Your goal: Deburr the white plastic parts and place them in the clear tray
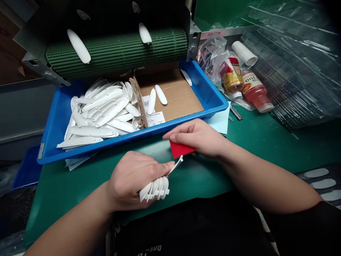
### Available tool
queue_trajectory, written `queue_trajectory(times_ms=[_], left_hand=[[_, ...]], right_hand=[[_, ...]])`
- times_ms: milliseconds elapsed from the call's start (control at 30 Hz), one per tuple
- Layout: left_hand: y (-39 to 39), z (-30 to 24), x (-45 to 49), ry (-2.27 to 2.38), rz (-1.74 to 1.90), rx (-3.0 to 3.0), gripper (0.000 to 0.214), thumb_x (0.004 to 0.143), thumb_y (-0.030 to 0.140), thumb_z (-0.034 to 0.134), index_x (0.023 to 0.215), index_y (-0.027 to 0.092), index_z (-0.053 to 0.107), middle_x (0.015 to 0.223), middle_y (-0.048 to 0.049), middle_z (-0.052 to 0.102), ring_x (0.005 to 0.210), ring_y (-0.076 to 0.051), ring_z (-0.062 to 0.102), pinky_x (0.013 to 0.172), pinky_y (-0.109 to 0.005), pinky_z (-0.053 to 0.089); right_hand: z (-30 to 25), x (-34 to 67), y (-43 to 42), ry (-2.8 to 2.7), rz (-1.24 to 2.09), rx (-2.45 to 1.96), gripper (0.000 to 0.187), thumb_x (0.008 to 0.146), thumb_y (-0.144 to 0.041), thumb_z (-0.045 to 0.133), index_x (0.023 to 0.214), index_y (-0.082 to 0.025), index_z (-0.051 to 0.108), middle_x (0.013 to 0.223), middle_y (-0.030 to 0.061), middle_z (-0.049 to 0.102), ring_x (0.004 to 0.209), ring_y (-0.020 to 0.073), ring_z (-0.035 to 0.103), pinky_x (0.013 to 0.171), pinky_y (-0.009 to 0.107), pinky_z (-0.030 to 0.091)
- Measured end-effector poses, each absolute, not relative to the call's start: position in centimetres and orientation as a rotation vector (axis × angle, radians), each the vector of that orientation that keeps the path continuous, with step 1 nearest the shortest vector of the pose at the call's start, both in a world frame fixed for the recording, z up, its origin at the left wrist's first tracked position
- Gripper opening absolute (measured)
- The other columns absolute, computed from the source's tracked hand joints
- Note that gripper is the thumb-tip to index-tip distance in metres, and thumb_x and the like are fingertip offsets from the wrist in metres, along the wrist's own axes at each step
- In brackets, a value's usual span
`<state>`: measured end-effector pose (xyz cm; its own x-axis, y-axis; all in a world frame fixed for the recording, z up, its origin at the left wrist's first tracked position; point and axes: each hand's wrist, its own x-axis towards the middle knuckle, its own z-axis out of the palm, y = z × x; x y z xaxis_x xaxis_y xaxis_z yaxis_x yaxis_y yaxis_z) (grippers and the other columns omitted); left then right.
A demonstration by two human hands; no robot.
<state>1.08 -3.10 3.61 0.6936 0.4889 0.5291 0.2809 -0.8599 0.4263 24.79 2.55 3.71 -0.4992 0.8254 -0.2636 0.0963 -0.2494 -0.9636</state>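
White pieces (156, 190) sit in a tight bunch in the left hand (133, 179), above a green mat (202, 181). They are thin and long, and they fan out like playing cards. The left hand is shut around them. One long piece (176, 164) pokes out past the fingertips, and its tip is very near a red card (182, 148). It is hard to tell if they touch. The right hand (195, 137) is closed on the card, with its fingers lying on top. The two hands are close but apart.

Just past the hands is a blue tray (133, 142). A big pile (101, 113) of the same white pieces fills its left side. Cardboard (176, 96) lines the right side, and two loose pieces lie on it. Above the tray, a green belt (117, 53) carries more white pieces. Two bottles (257, 92) stand off to the right.

The bunch could slip if the left hand loosens, and the pieces could then fall on the mat. The thin tip could bend or snap if it is pushed hard on the card. The pile sits high, so a bump could tip pieces over the tray's rim.
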Motion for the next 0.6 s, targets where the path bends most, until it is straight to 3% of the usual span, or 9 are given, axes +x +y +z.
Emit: queue_trajectory(times_ms=[67,200,367,500,600], left_hand=[[-3.0,3.9,0.9,0.611,0.847,2.644,0.038,0.088,0.01,0.067,0.126,0.014,0.062,0.071,-0.0006,0.071,0.054,-0.016,0.065,0.053,-0.032,0.044],[-2.9,3.8,0.8,0.565,0.875,2.695,0.04,0.092,0.012,0.067,0.132,0.015,0.059,0.069,-0.0004,0.071,0.054,-0.017,0.063,0.053,-0.033,0.038],[-3.2,3.1,0.7,0.59,0.827,2.707,0.041,0.1,0.016,0.054,0.141,0.02,0.053,0.068,0.0007,0.067,0.057,-0.019,0.062,0.054,-0.034,0.037],[-3.3,3.4,1.0,0.634,0.784,2.79,0.025,0.103,0.015,0.049,0.122,0.024,0.061,0.064,0.0022,0.064,0.052,-0.017,0.056,0.05,-0.034,0.033],[-3.3,3.8,1.3,0.662,0.705,2.83,0.021,0.103,0.012,0.048,0.111,0.024,0.063,0.067,0.0012,0.065,0.052,-0.015,0.056,0.05,-0.033,0.034]], right_hand=[[3.8,24.9,2.7,-1.444,1.691,-1.189,0.031,0.085,-0.04,0.076,0.105,-0.017,0.084,0.061,-0.0008,0.065,0.046,0.009,0.043,0.043,0.023,0.032],[4.5,25.3,2.6,-1.585,1.858,-1.031,0.035,0.086,-0.045,0.075,0.106,-0.019,0.084,0.062,0.0003,0.067,0.049,0.0111,0.048,0.044,0.024,0.032],[4.9,25.7,2.7,-1.707,1.388,-1.299,0.024,0.085,-0.031,0.075,0.102,-0.017,0.085,0.07,0.0024,0.073,0.058,0.0119,0.056,0.053,0.023,0.039],[5.2,25.9,2.7,-1.875,1.647,-1.139,0.027,0.086,-0.035,0.074,0.104,-0.018,0.085,0.073,0.0019,0.074,0.059,0.0124,0.058,0.051,0.023,0.039],[5.3,26.0,2.8,-1.946,1.411,-1.397,0.024,0.082,-0.023,0.071,0.101,-0.015,0.085,0.064,0.0009,0.07,0.055,0.012,0.057,0.051,0.023,0.04]])
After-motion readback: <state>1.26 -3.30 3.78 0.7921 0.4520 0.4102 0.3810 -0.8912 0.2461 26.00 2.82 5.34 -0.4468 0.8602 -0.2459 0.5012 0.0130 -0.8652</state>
